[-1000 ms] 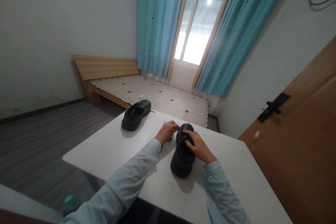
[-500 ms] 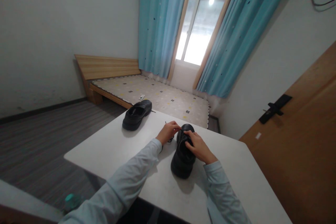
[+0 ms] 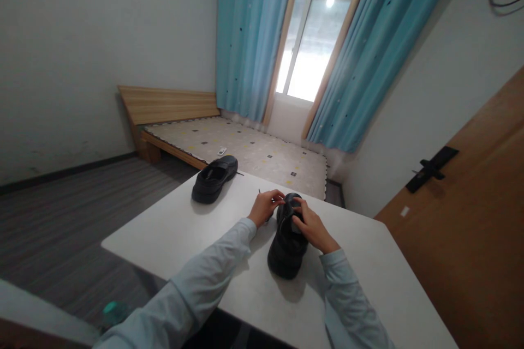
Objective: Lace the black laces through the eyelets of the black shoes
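Note:
A black shoe (image 3: 285,256) stands on the white table (image 3: 172,234), heel toward me and toe pointing away. At the left of its front part, my left hand (image 3: 265,207) is closed in a pinch on a thin black shoelace (image 3: 269,218), mostly hidden by the fingers. From the right, my right hand (image 3: 313,226) grips the shoe's upper near the opening, thumb at the inner edge and fingers over the lacing area. The other black shoe (image 3: 213,180) sits apart near the table's far left edge, with a lace end sticking out beside its toe.
Beyond the table is a low bed (image 3: 254,147) with a patterned mattress and a small white object (image 3: 221,151) on it. A wooden door (image 3: 470,218) is at the right. On the lower left, a teal-capped bottle (image 3: 112,311) shows partly behind my sleeve.
My right hand's fingers and thumb have shifted slightly on the shoe's upper. My left hand has moved a little to the right, still pinching beside the shoe. The other shoe stays put.

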`<move>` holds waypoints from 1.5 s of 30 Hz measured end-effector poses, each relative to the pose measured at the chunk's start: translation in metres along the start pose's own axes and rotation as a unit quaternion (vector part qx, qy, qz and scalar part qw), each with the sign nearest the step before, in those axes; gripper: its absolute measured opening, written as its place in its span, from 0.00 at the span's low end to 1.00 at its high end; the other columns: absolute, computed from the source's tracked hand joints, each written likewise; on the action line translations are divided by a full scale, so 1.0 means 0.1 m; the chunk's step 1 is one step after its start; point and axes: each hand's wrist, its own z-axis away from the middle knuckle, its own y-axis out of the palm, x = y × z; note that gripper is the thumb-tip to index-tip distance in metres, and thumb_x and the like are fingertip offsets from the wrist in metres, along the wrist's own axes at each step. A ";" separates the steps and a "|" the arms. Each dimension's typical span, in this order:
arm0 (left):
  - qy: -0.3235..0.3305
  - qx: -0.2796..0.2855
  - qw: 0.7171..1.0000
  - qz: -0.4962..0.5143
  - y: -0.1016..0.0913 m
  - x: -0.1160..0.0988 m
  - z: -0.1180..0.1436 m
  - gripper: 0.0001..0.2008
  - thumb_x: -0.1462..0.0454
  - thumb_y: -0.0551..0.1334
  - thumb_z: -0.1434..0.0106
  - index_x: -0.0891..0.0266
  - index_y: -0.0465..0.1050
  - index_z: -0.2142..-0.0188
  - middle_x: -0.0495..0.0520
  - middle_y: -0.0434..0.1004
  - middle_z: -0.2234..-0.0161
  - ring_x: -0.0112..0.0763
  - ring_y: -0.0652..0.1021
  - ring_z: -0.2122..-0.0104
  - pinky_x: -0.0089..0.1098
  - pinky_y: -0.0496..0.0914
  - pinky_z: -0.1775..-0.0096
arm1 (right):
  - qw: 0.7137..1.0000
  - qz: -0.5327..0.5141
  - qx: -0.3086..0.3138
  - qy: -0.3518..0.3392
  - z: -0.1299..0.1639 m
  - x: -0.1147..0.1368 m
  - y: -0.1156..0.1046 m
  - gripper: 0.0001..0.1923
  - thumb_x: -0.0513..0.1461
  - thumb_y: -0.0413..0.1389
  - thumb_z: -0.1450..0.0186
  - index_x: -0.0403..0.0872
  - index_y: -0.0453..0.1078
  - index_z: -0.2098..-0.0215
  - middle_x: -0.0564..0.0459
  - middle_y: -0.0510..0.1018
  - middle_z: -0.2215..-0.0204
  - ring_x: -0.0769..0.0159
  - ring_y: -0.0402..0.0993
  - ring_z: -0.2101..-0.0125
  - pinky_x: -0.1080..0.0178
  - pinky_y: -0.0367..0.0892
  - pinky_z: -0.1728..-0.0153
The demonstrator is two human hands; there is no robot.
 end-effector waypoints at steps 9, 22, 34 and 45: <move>-0.015 -0.018 1.000 0.009 0.03 -0.01 0.00 0.04 0.64 0.63 0.43 0.60 0.75 0.67 0.49 0.78 0.70 0.28 0.77 0.69 0.28 0.69 0.62 | 0.999 0.040 -0.011 0.022 -0.01 0.04 -0.01 0.19 0.37 0.45 0.36 0.46 0.58 0.47 0.49 0.78 0.56 0.59 0.73 0.55 0.59 0.63 0.54; -0.029 -0.015 0.999 0.036 0.11 0.00 0.00 0.04 0.66 0.62 0.43 0.61 0.74 0.67 0.49 0.79 0.69 0.28 0.77 0.68 0.28 0.70 0.62 | 0.980 0.172 -0.095 0.044 -0.05 0.05 0.14 0.22 0.35 0.46 0.37 0.46 0.61 0.45 0.44 0.68 0.52 0.60 0.73 0.61 0.62 0.66 0.62; 0.006 0.005 1.000 0.005 0.09 0.01 0.01 0.10 0.68 0.60 0.41 0.59 0.72 0.59 0.49 0.77 0.68 0.27 0.76 0.67 0.28 0.70 0.61 | 0.983 0.134 -0.106 0.069 -0.11 0.06 0.16 0.12 0.38 0.51 0.39 0.48 0.74 0.61 0.50 0.75 0.59 0.63 0.74 0.62 0.64 0.65 0.64; 0.013 0.000 1.000 0.020 0.05 -0.09 0.03 0.08 0.64 0.56 0.38 0.60 0.73 0.61 0.50 0.78 0.66 0.27 0.77 0.67 0.28 0.70 0.61 | 0.977 0.123 -0.138 0.102 -0.12 0.11 0.17 0.06 0.37 0.54 0.41 0.49 0.72 0.67 0.53 0.76 0.63 0.65 0.75 0.65 0.66 0.63 0.69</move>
